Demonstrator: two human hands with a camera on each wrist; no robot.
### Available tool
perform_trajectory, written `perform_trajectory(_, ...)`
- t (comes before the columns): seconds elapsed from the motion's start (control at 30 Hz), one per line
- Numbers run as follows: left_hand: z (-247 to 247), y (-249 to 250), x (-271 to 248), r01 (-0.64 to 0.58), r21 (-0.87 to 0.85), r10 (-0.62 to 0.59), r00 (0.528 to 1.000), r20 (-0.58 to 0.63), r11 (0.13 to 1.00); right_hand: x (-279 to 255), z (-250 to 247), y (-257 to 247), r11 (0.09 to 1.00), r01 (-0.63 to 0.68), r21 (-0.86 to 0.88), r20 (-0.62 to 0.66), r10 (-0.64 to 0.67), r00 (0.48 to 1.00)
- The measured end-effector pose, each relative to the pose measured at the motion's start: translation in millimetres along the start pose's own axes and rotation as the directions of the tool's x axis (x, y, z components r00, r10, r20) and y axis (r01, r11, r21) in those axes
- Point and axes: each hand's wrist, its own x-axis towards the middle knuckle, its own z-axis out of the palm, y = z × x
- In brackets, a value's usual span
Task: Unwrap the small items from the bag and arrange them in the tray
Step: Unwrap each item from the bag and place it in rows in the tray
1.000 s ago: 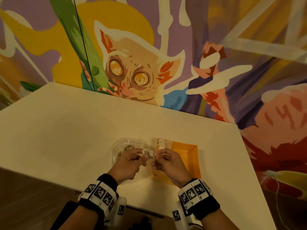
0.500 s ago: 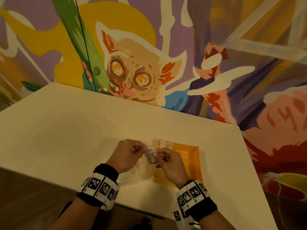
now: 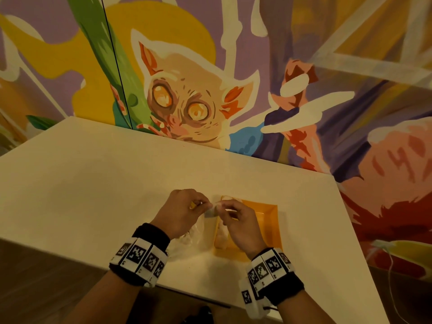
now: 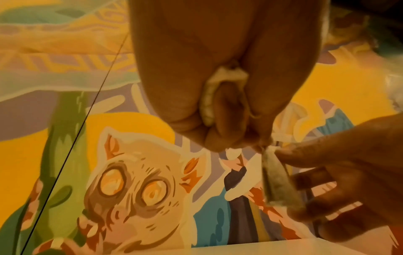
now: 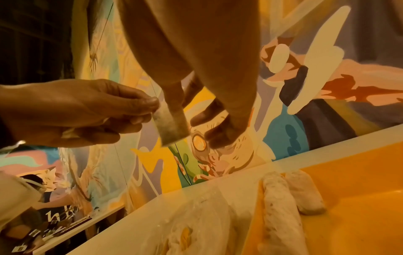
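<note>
A small grey-green wrapped item (image 3: 210,213) hangs between my two hands above the table. My left hand (image 3: 203,205) pinches its top end with thumb and forefinger. A crumpled white wrapper scrap (image 4: 220,89) is tucked in that hand's curled fingers. My right hand (image 3: 224,207) pinches the item (image 5: 172,126) from the other side, with its lower fingers spread. The orange tray (image 3: 264,220) lies just right of the hands, under the right hand. Pale unwrapped pieces (image 5: 279,203) lie along its left wall. The clear plastic bag (image 3: 187,239) lies on the table under my left hand.
The white table (image 3: 93,183) runs to a painted wall at the back. Its near edge is close under my wrists, and its right edge slants away beyond the tray. More pale contents show inside the bag (image 5: 185,238).
Both hands have moved a little away from me, and the left hand now covers the bag. The wrapped item has turned and now hangs lengthwise between the fingertips.
</note>
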Motion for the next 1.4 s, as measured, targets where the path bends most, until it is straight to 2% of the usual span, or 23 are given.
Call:
perform_trajectory(0.13,-0.9,5.8,6.4,-0.041,0.026,0.042,0.997,-0.058,0.999,5.8,-3.5,-7.3,0.996,0.051,-0.071,-0.016,-0.053,0.998)
perform_trajectory(0.2,-0.2,4.2,8.5,-0.028,0.027,0.030,0.995,-0.095,0.999,6.5,-5.1,-9.8,0.994,0.064,-0.090,-0.004,-0.064,0.998)
perform_trajectory(0.53,11.6,-2.3,9.4,-0.006,-0.013,0.004,0.992,-0.127,1.000,9.1,-5.8,-3.1,0.993,0.041,-0.108,-0.005,-0.042,0.999)
perform_trajectory(0.7,12.6,-2.9,11.4,0.044,-0.027,-0.048,0.986,-0.162,0.999,12.3,-5.4,-3.6,0.994,0.049,-0.098,0.009,-0.048,0.999)
perform_trajectory(0.83,16.7,-0.8,14.6,0.038,-0.025,-0.041,0.989,-0.142,0.999,17.7,-1.8,2.7,0.994,-0.007,-0.106,0.124,0.020,0.992)
perform_trajectory(0.93,22.1,-1.5,16.9,0.050,-0.082,-0.063,0.985,-0.160,0.995,22.7,-3.5,11.3,0.982,-0.006,-0.189,0.125,0.031,0.992)
perform_trajectory(1.0,26.6,-3.2,17.6,0.083,-0.101,-0.098,0.982,-0.159,0.991,27.0,-6.3,15.9,0.978,-0.059,-0.200,0.102,0.080,0.992)
perform_trajectory(1.13,39.8,-13.0,19.4,0.230,-0.094,-0.240,0.962,-0.130,0.969,39.5,-16.8,17.5,0.960,-0.164,-0.225,0.091,0.188,0.978)
perform_trajectory(1.23,56.4,-24.0,18.5,0.351,-0.017,-0.351,0.936,-0.015,0.936,53.5,-30.0,26.3,0.935,-0.248,-0.255,0.030,0.264,0.964)
perform_trajectory(1.4,88.7,-44.7,11.6,0.434,0.121,-0.448,0.881,0.149,0.893,79.1,-51.0,56.0,0.808,-0.428,-0.405,-0.100,0.426,0.899)
